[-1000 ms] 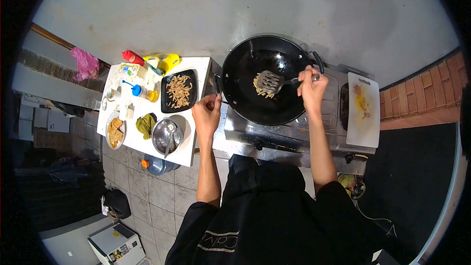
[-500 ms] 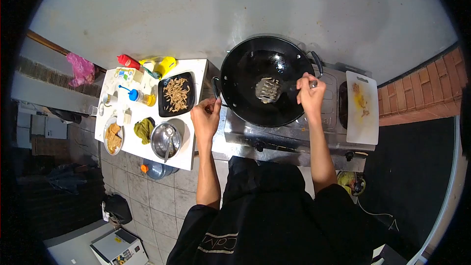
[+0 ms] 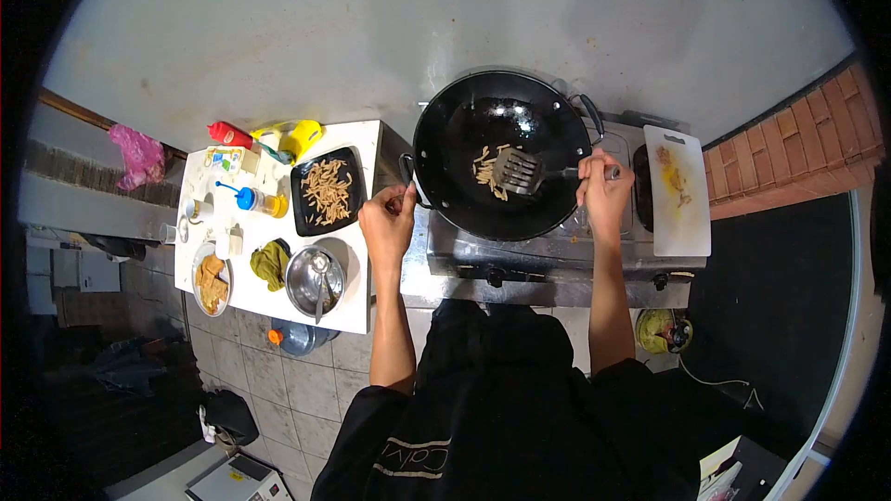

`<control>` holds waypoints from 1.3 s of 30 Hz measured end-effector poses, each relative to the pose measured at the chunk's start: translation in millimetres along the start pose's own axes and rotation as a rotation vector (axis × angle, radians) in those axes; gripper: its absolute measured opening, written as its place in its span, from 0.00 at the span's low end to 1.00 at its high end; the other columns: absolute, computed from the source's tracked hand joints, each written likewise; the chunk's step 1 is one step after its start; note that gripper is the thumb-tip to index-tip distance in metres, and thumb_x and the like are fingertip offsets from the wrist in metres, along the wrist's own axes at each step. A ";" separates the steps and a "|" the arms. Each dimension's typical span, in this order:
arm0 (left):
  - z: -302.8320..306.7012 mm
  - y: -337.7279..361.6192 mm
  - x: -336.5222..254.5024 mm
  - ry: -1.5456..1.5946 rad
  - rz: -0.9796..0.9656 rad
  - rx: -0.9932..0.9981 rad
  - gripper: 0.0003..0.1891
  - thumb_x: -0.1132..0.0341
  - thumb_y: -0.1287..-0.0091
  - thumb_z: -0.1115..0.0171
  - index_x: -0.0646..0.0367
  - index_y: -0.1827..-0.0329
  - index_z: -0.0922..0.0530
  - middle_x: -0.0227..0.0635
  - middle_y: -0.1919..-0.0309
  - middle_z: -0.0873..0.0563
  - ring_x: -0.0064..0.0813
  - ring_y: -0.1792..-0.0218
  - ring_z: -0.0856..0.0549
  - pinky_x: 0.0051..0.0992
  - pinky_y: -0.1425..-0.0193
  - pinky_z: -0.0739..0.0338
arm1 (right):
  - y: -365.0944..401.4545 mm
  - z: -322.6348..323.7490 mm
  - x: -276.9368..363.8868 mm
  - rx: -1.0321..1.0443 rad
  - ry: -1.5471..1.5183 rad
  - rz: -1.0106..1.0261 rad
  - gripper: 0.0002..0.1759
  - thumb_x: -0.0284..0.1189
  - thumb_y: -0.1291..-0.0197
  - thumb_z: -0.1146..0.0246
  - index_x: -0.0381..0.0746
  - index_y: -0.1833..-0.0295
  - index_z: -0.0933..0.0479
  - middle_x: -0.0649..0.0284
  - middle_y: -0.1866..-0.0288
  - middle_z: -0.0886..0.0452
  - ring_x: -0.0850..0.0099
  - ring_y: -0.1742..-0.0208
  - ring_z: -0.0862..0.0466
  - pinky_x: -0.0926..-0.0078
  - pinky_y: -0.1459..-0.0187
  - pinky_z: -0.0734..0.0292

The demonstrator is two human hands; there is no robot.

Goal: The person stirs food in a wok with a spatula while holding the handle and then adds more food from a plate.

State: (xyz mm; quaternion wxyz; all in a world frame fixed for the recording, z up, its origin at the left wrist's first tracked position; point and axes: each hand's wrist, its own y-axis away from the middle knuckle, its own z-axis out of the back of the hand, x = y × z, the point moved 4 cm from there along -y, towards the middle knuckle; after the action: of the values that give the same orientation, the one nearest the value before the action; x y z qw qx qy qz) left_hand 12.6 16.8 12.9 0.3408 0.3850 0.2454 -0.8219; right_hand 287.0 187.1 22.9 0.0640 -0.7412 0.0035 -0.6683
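My right hand is wrapped around the handle of a slotted turner, whose metal head lies in a black wok. Pale brown strips of food sit at the turner's front edge, near the wok's middle. On the left, my left hand has its fingers closed at the lower end of the wok's side handle. A square black dish heaped with similar strips stands on the white table, just left of my left hand.
The wok stands on a steel gas stove. A stained cutting board lies on its right. The white table holds a steel bowl with a spoon, a green cloth, a plate of food and bottles.
The turner has moved slightly right and toward me, with its head turned. Strips that lay on or under it now show loose on the wok's bottom. My left hand stays at the handle.
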 end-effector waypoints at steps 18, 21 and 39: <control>2.9 -12.4 5.8 0.036 -0.031 0.139 0.13 0.63 0.42 0.30 0.67 0.68 0.16 0.36 0.87 0.24 0.25 0.85 0.27 0.28 0.77 0.33 | 15.7 -8.3 -3.7 0.065 0.154 0.059 0.21 0.32 0.30 0.44 0.31 0.74 0.23 0.65 0.77 0.25 0.85 0.85 0.31 0.84 0.87 0.38; 6.9 -16.3 -0.5 -0.014 -0.063 0.169 0.13 0.63 0.43 0.29 0.67 0.68 0.15 0.37 0.87 0.24 0.26 0.85 0.26 0.29 0.77 0.32 | 15.4 -1.8 3.2 0.043 0.112 0.102 0.20 0.33 0.30 0.44 0.31 0.73 0.22 0.66 0.77 0.25 0.84 0.84 0.30 0.84 0.86 0.37; 7.6 -20.3 3.0 0.009 -0.121 0.212 0.12 0.63 0.42 0.30 0.66 0.68 0.15 0.37 0.86 0.23 0.27 0.84 0.24 0.29 0.74 0.29 | 11.0 -26.8 -20.0 -0.386 -0.049 0.074 0.20 0.31 0.29 0.46 0.28 0.72 0.25 0.63 0.78 0.24 0.80 0.88 0.28 0.81 0.89 0.35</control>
State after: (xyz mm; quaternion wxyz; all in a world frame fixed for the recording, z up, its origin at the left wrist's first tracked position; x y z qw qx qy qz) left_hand -7.6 23.7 17.7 0.2467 0.4068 0.1814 -0.8607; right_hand 259.2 175.6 4.7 -0.0547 -0.7552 0.1571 -0.6340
